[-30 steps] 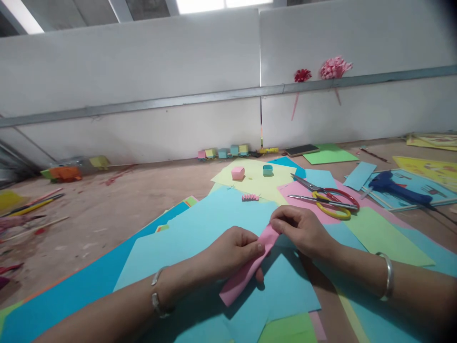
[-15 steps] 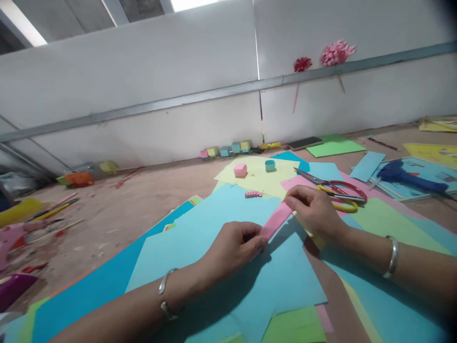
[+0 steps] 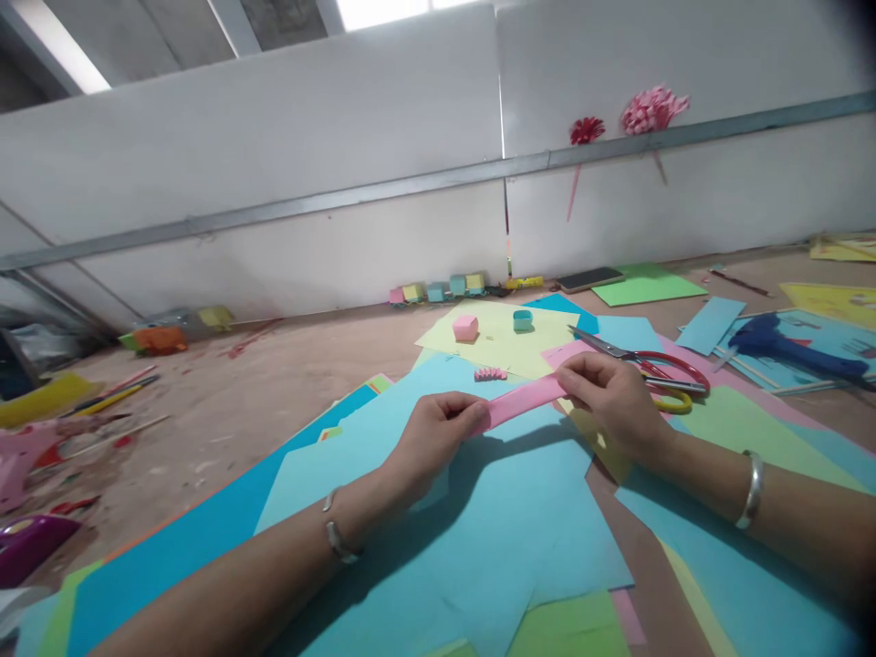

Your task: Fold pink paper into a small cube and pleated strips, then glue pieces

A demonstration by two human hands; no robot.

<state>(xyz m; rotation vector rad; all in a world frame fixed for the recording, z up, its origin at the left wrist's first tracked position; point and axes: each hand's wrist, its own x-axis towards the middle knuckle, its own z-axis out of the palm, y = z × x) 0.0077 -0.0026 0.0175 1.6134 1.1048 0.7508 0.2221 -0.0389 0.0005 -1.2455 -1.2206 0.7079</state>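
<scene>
A pink paper strip point(image 3: 524, 401) is stretched between my two hands, above light blue paper sheets point(image 3: 506, 520). My left hand point(image 3: 442, 433) pinches its left end between thumb and fingers. At the other end, my right hand point(image 3: 606, 397) grips the strip in the same way. Just beyond the strip lies a small pink zigzag-edged paper piece point(image 3: 491, 374). Farther back, a pink paper box point(image 3: 465, 328) and a small teal paper box point(image 3: 522, 320) rest on pale yellow paper point(image 3: 493, 342).
Red-handled scissors point(image 3: 657, 365) and yellow-handled scissors point(image 3: 674, 400) lie right of my right hand, partly hidden. A blue glue gun point(image 3: 794, 347) is farther right. Small paper blocks point(image 3: 438, 290) line the wall. At far left are a pink glue gun point(image 3: 20, 461) and a purple object point(image 3: 34, 547).
The left end of the pink strip has risen with my left hand, so the strip lies closer to level. My right hand keeps its grip, and the view has shifted slightly.
</scene>
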